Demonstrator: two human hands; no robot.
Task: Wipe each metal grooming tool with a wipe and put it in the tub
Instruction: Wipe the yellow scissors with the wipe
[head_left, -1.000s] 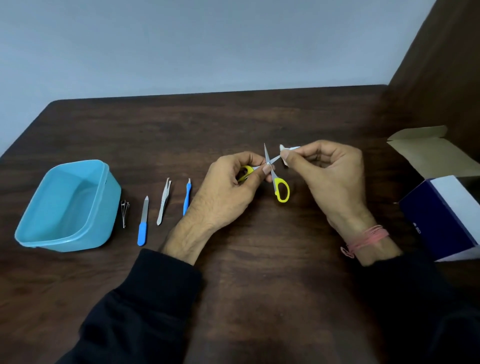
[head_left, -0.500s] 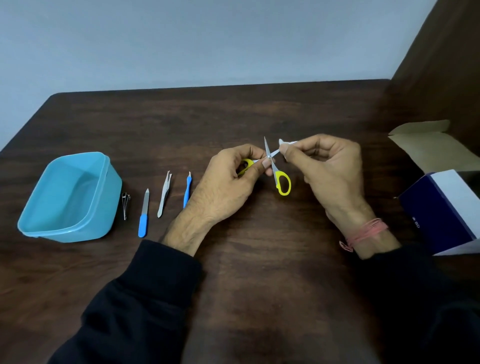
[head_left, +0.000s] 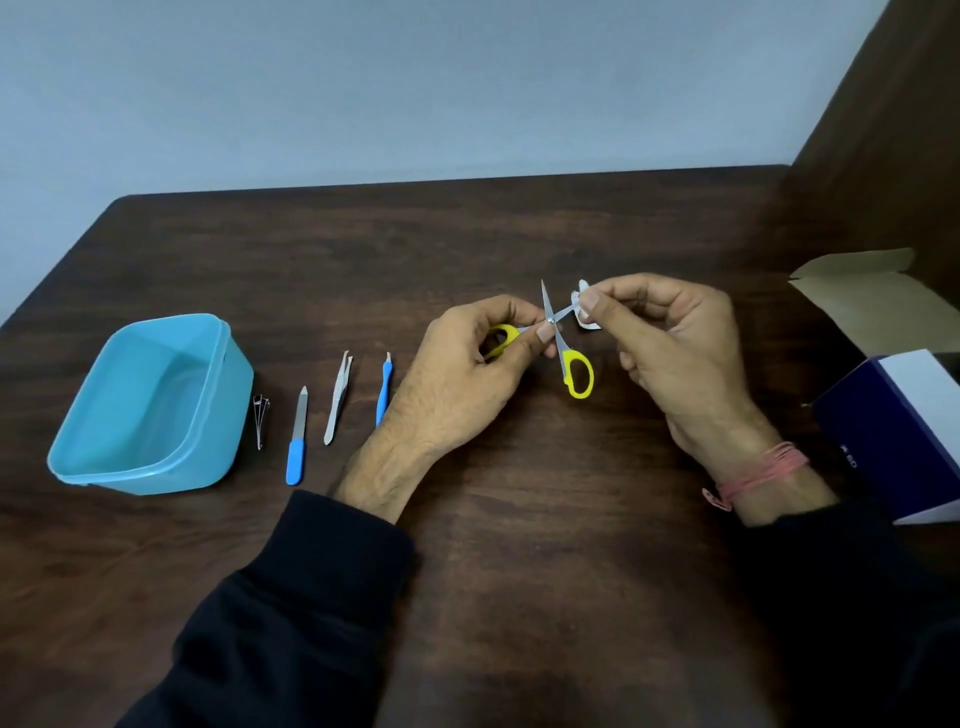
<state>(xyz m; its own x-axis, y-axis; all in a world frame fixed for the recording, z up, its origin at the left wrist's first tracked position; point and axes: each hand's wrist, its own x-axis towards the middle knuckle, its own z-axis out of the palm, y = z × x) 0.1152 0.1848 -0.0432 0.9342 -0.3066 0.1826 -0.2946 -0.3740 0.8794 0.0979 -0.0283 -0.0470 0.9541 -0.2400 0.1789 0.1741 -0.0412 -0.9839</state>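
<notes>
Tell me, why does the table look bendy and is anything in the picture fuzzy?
Head view: the wide lens bows the table edge. Light is soft and even, with faint shadows beside the tub. The scissors look sharp; the box lettering at the right edge is too blurry to read.

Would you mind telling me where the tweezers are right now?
In the head view the tweezers lie on the table's left half, between the blue-handled nail file and a smaller blue-handled tool, just left of the left hand.
</notes>
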